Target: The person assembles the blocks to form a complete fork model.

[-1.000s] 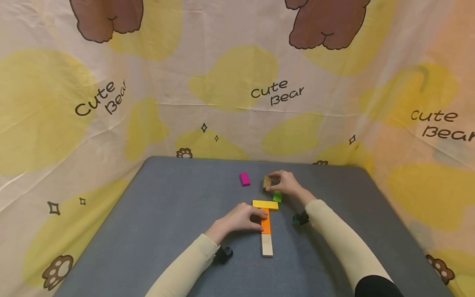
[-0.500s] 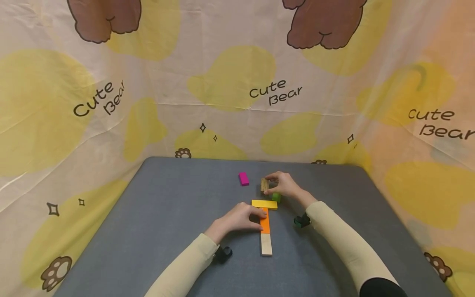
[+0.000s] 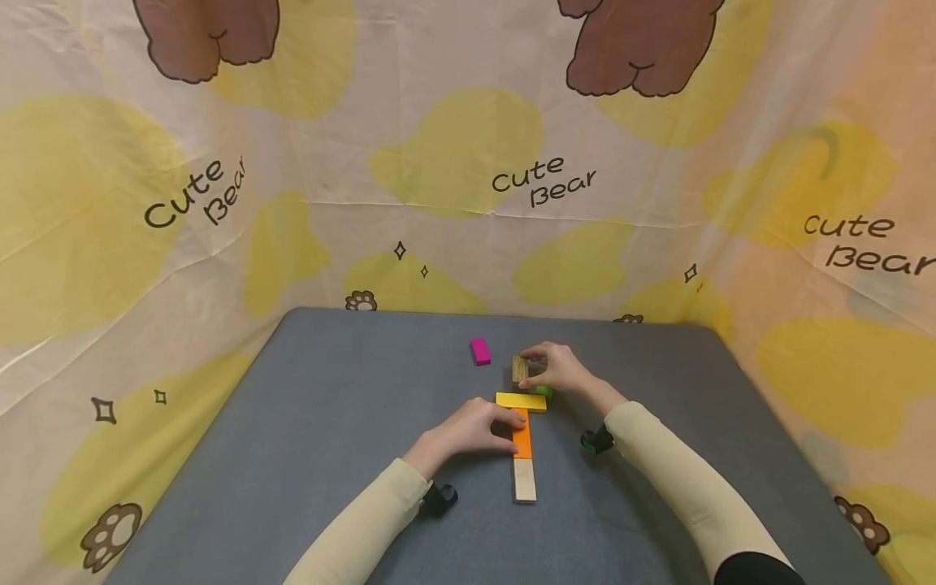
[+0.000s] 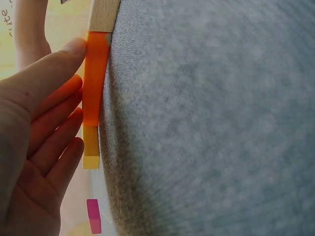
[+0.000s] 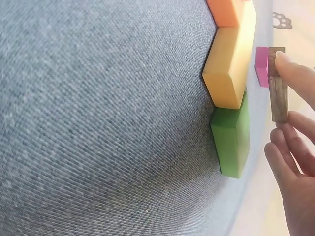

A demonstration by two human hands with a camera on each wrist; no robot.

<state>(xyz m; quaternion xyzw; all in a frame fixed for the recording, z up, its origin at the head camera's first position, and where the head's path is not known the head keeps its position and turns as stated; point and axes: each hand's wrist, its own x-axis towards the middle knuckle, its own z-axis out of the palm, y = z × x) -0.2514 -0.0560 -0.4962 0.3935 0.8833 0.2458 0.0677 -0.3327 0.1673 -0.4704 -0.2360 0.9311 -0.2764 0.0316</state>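
Note:
My right hand (image 3: 565,370) pinches a brown wooden block (image 5: 278,93) between thumb and fingers. The block is raised off the table, behind the yellow block (image 3: 521,402). A green block (image 5: 232,140) lies below my right hand, touching or close to one end of the yellow one. My left hand (image 3: 471,429) rests its fingertips on the orange block (image 4: 94,81), with its fingers not wrapped round it. The orange block runs from the middle of the yellow block to a pale wooden block (image 3: 524,481), end to end.
A magenta block (image 3: 479,352) lies alone towards the back of the grey table (image 3: 351,382). Patterned cloth (image 3: 439,146) hangs behind the table and along both sides.
My right hand has carried the brown wooden block slightly left and nearer, towards the yellow block. It now covers more of the green block. My left hand has stayed on the orange block.

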